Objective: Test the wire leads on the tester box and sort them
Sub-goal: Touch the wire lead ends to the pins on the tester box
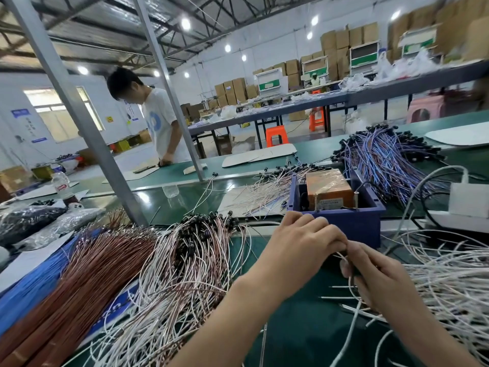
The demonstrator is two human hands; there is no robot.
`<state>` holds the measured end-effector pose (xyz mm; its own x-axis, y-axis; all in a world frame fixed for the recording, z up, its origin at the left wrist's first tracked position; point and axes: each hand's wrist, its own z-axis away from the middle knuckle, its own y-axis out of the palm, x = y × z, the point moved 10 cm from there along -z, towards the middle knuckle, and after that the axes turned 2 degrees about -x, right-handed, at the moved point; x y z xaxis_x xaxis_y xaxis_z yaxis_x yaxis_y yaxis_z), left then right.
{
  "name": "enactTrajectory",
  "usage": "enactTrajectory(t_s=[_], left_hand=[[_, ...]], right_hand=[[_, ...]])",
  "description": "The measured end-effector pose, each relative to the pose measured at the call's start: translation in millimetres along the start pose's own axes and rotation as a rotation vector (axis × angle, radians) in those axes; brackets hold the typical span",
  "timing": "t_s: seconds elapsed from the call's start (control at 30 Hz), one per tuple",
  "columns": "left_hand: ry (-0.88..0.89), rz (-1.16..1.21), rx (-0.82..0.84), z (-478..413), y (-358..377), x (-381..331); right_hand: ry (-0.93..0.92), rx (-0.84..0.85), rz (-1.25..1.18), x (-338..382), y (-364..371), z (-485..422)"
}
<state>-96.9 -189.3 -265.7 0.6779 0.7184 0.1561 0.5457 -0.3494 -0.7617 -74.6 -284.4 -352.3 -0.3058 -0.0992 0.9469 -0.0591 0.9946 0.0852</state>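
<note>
Pinching 1 thin white wire lead (342, 256) between curled fingertips, the left hand (304, 242) and right hand (381, 276) meet just in front of the blue tester box (352, 226) on the green surface (304, 327). A pile of white leads (449, 274) lies right of the hands, and pink-white leads (190, 260) lie to their left.

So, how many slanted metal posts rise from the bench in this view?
2: the left post ends by the brown wires; the right post ends farther back, near the middle. More may stand outside the view.
</note>
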Motion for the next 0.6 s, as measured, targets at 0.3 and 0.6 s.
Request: enactTrajectory(t_s=[0.3,0.6], left_hand=[[-0.782,0.489,-0.301,53,9,37],[-1.365,1.63,-0.35,67,77,52]], right_hand=[[0.074,-0.165,-0.079,-11,-19,2],[0.105,-0.139,0.008,-14,-16,3]])
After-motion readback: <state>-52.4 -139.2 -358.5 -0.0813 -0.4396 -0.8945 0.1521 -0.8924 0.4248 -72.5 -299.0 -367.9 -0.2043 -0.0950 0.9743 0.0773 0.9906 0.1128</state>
